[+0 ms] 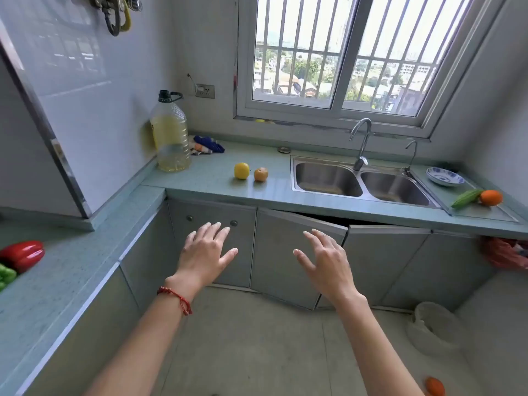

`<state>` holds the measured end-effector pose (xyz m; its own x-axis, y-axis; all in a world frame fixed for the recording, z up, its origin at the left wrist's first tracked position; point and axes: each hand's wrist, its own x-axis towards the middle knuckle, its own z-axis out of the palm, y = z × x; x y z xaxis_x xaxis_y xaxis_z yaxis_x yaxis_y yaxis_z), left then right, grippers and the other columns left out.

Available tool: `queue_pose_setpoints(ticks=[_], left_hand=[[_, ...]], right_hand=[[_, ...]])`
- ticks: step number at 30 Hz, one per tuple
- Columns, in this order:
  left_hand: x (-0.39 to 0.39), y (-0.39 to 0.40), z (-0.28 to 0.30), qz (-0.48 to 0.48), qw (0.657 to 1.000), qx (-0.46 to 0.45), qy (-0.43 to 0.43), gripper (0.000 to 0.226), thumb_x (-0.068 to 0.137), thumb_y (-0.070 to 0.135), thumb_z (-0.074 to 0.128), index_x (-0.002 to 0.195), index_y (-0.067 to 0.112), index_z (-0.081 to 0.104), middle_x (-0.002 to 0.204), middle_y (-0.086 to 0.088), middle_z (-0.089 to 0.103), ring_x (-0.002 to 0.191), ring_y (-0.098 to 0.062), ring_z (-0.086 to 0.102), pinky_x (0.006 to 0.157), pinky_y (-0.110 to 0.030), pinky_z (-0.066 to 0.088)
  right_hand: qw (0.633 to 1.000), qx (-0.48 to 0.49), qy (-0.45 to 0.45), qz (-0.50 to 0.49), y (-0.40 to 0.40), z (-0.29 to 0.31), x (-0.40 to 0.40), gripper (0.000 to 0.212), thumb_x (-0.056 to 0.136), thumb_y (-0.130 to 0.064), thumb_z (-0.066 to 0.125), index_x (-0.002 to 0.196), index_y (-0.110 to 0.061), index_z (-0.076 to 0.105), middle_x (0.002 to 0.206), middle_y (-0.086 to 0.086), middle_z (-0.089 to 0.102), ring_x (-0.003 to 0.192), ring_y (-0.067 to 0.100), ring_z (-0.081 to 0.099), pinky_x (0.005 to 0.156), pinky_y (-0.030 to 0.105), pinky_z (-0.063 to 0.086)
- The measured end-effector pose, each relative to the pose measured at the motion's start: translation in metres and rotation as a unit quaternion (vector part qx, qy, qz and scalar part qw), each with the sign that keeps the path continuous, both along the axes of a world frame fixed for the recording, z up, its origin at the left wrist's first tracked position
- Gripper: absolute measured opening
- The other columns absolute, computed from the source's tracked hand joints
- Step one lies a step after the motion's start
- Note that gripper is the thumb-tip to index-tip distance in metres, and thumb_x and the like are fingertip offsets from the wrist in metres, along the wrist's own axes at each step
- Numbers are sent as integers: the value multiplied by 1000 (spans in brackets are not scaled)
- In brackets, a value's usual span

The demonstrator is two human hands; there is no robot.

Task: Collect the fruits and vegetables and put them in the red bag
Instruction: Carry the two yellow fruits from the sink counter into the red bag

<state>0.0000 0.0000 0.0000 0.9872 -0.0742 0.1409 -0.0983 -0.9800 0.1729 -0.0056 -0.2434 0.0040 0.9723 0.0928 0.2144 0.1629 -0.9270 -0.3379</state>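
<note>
Both hands, left hand (206, 250) and right hand (323, 259), are held spread and empty; the red bag (504, 253) is best fetched first.

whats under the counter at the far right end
A red bag hangs just below the counter edge there. Its contents and what holds it are out of sight.

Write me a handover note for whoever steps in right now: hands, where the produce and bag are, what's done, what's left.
Left hand and right hand: both open, empty, raised before the cabinets.
Yellow fruit and brownish fruit sit left of the sink.
Green gourd and orange lie right of it.
Red pepper and green vegetable on left counter.
Orange item on floor.
Red bag hangs under right counter.
Nothing bagged visibly; everything remains.
</note>
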Motion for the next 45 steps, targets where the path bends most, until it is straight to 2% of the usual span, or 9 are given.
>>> queue_pose_setpoints(ticks=[13, 29, 39, 42, 45], left_hand=[[220, 61, 9, -43, 999, 10, 14, 59, 93, 47, 37, 143, 18, 26, 152, -6, 29, 141, -21, 20, 115, -39, 18], [453, 57, -45, -32, 997, -10, 69, 62, 92, 48, 37, 144, 18, 21, 153, -3, 26, 142, -19, 19, 113, -35, 19], [557, 54, -82, 12, 988, -87, 126, 63, 91, 47, 40, 144, 18, 23, 151, -1, 29, 140, -18, 23, 111, -35, 25], [582, 53, -91, 28, 973, -180, 143, 62, 90, 42, 48, 142, 15, 28, 148, -3, 35, 136, -19, 29, 110, -32, 25], [604, 51, -102, 68, 938, -293, 170, 63, 86, 34, 60, 139, 12, 35, 144, -8, 40, 133, -22, 34, 108, -30, 26]], right_hand=[[998, 36, 20, -44, 61, 5, 211, 54, 92, -43, 46, 138, -17, 38, 147, 6, 37, 138, 20, 28, 112, 34, 20], [996, 57, 72, -11, 68, -43, 454, 52, 92, -39, 48, 137, -15, 40, 144, 5, 40, 134, 20, 34, 108, 34, 26], [981, 106, 162, -18, 79, -88, 573, 49, 91, -41, 47, 134, -20, 41, 141, 1, 43, 125, 19, 44, 98, 36, 41], [972, 126, 195, -36, 87, -103, 597, 52, 91, -43, 47, 137, -21, 38, 142, 2, 42, 127, 20, 43, 99, 36, 40], [955, 182, 219, -81, 95, -113, 615, 55, 89, -41, 51, 138, -18, 37, 142, 5, 43, 129, 20, 41, 102, 34, 37]])
